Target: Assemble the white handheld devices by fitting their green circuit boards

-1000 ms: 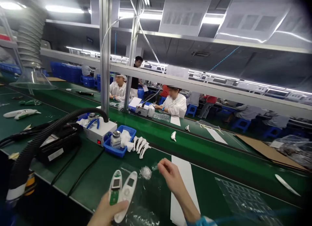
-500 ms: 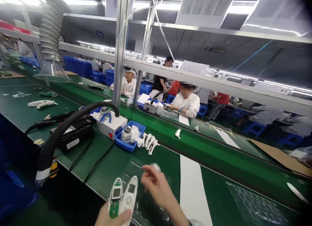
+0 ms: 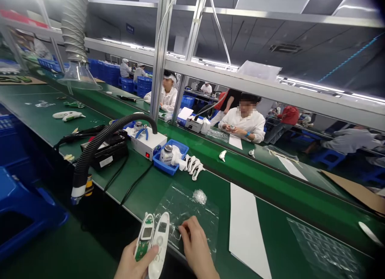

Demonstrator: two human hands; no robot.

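Note:
My left hand at the bottom of the view holds two white device casings side by side. One, a casing with a green circuit board and small screen, lies beside a plain white shell. My right hand rests its fingertips on a clear plastic sheet lying on the green bench. A crumpled ball of clear plastic sits at the far end of that sheet, beyond my right hand.
A blue tray holds a bottle and white cloth, with white parts beside it. Behind stand a white box unit with blue-handled pliers and a black hose. A white paper strip lies right. A co-worker sits across.
My right hand has come down from above the plastic sheet and now touches it. My view has swung, so the bench sits lower and more of the floor shows at left. My left hand still holds both casings.

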